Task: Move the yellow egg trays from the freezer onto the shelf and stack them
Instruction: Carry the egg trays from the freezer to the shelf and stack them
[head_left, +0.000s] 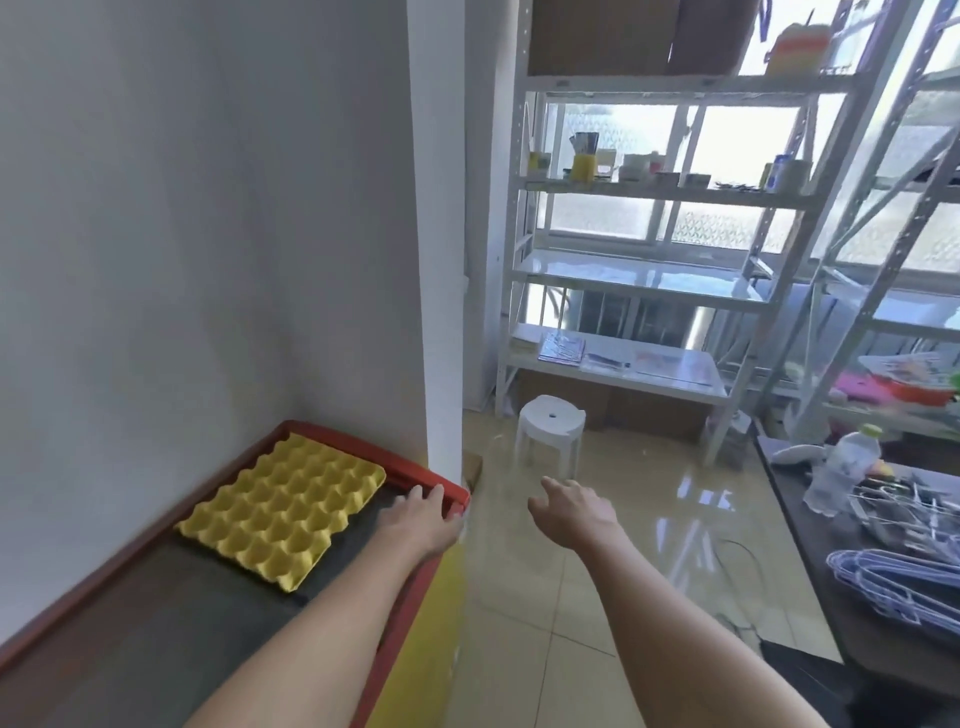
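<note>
My left hand (418, 522) lies flat and unclenched on the freezer (426, 483) lid's red rim; my right hand (574, 512) hangs loose, grasping nothing, at centre frame. The yellow egg tray (283, 512) lies lower left; the shelf (649, 280) stands upper right.
</note>
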